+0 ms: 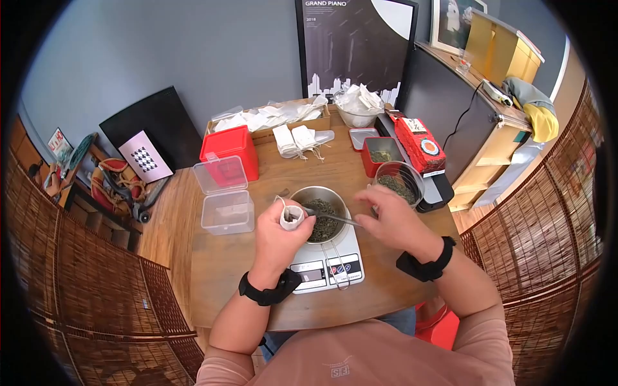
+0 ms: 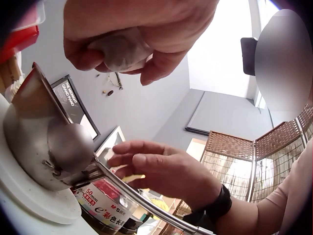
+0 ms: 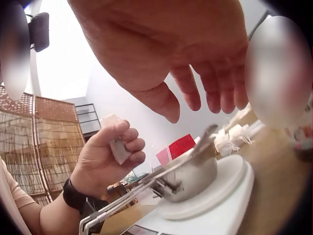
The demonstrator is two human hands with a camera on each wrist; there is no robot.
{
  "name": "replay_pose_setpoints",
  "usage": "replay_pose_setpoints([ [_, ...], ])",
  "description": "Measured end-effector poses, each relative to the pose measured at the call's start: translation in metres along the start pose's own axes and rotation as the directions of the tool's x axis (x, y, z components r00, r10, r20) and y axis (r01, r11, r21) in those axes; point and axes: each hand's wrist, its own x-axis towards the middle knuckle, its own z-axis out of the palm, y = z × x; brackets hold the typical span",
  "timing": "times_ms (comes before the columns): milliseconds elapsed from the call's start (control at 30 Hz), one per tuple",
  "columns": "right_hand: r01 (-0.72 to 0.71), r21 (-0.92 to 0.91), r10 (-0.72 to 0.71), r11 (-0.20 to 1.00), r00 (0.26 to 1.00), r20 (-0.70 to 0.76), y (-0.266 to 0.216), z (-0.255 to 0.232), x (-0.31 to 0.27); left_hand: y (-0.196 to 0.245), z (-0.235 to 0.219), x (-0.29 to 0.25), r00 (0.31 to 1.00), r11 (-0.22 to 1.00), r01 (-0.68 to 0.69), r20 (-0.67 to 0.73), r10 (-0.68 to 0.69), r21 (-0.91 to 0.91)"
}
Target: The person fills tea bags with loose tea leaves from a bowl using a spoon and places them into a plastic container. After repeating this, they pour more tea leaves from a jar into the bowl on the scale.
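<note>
My left hand grips a small white pouch, its mouth upward with dark bits inside, at the left rim of a steel pot. In the left wrist view the fingers of my left hand curl round the pouch. Dried leaves lie in the pot, on a white scale. A metal spoon leans across the pot's right rim. My right hand hovers by its handle end; in the right wrist view this hand has loosely extended fingers and holds nothing.
A lidded clear box lies open at left, near a red container. Behind are white pouches and a carton of more. A glass bowl of leaves, a red tin and a red packet stand right.
</note>
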Motion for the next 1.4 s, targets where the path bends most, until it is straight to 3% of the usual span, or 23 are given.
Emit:
replay_pose_setpoints([
  [67, 0.221, -0.007, -0.221, 0.975, 0.971, -0.096, -0.014, -0.009, 0.001, 0.000, -0.001, 0.000, 1.000, 1.000, -0.011, 0.020, 0.010, 0.029],
  [100, 0.219, -0.006, -0.219, 0.976, 0.971, -0.098, -0.023, -0.014, 0.002, 0.000, -0.001, 0.000, 0.999, 0.998, -0.023, 0.042, 0.021, 0.057],
  [167, 0.472, 0.018, -0.468, 0.881, 0.877, -0.109, -0.043, -0.017, 0.004, 0.000, 0.002, 0.000, 0.999, 0.999, 0.000, 0.048, -0.001, 0.032],
  [333, 0.585, -0.026, -0.586, 0.810, 0.808, -0.063, -0.059, 0.004, 0.014, 0.003, 0.009, 0.001, 0.999, 0.999, 0.050, 0.006, -0.050, 0.006],
  [467, 0.668, -0.062, -0.669, 0.742, 0.731, -0.130, -0.062, 0.013, 0.016, -0.001, 0.006, 0.001, 0.999, 0.999, 0.034, -0.003, -0.034, -0.013],
  [600, 0.673, -0.142, -0.687, 0.726, 0.716, -0.121, -0.058, 0.016, 0.018, -0.001, 0.008, -0.001, 0.999, 0.999, 0.045, 0.019, -0.045, -0.025],
  [667, 0.597, -0.081, -0.601, 0.798, 0.778, -0.183, -0.058, 0.016, 0.020, 0.001, 0.010, 0.000, 0.999, 0.999, 0.038, 0.011, -0.038, -0.013],
  [900, 0.627, -0.092, -0.634, 0.773, 0.762, -0.135, -0.059, 0.017, 0.015, 0.000, 0.010, -0.002, 0.999, 0.999, 0.044, 0.009, -0.044, 0.001],
  [1100, 0.557, -0.127, -0.571, 0.821, 0.794, -0.207, -0.061, 0.025, 0.018, 0.007, 0.012, -0.004, 1.000, 0.998, -0.011, 0.013, 0.010, 0.066],
  [1400, 0.529, 0.000, -0.516, 0.849, 0.828, -0.221, -0.060, 0.025, 0.019, -0.001, 0.010, -0.005, 0.999, 0.997, 0.022, 0.038, -0.025, 0.079],
])
